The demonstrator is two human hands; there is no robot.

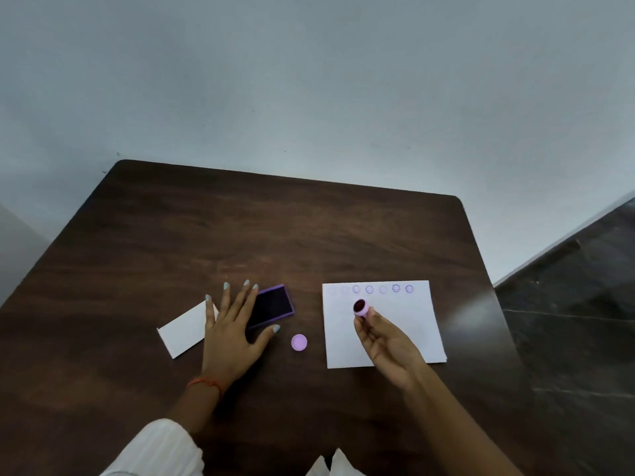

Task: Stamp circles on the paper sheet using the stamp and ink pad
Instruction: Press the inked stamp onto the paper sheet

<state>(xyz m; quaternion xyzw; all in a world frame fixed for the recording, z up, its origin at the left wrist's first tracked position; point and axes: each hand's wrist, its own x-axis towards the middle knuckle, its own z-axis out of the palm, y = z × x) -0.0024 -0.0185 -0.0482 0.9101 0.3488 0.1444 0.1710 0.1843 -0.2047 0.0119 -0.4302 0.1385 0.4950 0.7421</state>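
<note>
A white paper sheet lies on the dark wooden table, with a row of several purple circles along its far edge. My right hand hovers over the sheet and pinches a small lilac round stamp, its dark inked face tilted up and away from me. The open purple ink pad sits to the left of the sheet. My left hand lies flat with fingers spread, touching the pad's left side and holding nothing.
A lilac round cap lies on the table between pad and sheet. A white card lies left of my left hand, partly under it. The table's far edge meets a pale wall; dark floor shows at right.
</note>
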